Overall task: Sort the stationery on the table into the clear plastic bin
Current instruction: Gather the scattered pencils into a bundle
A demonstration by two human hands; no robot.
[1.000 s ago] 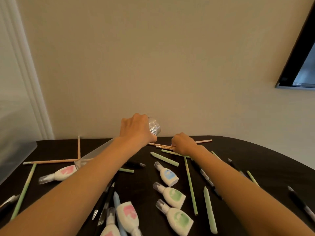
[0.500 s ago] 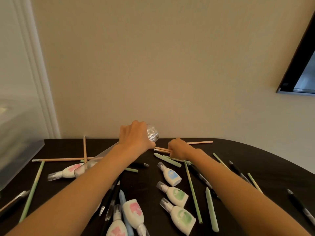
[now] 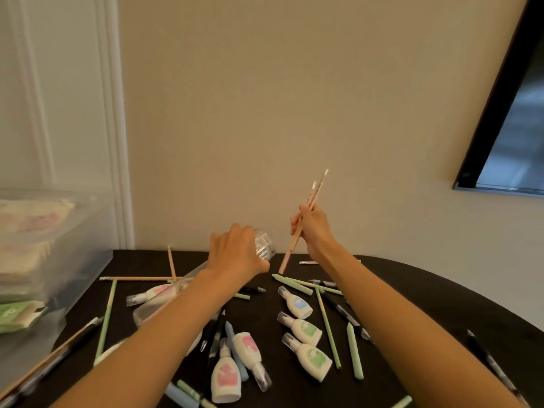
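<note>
My right hand (image 3: 313, 231) pinches peach pencils (image 3: 317, 188) in open air above the table (image 3: 441, 290). My left hand (image 3: 235, 254) clasps a clear container (image 3: 265, 247) near its far edge.

There are six small white bottles (image 3: 295, 304) (three pink-labelled, two green, one blue), six peach pencils (image 3: 141, 278), two of them raised at centre right, at least three thin green pencils (image 3: 327, 326), four thick green sticks (image 3: 354, 351), two blue sticks (image 3: 235, 348), at least five black pens (image 3: 341, 310), one clear bin (image 3: 73, 260) and one clear cylinder (image 3: 265, 245).
</note>
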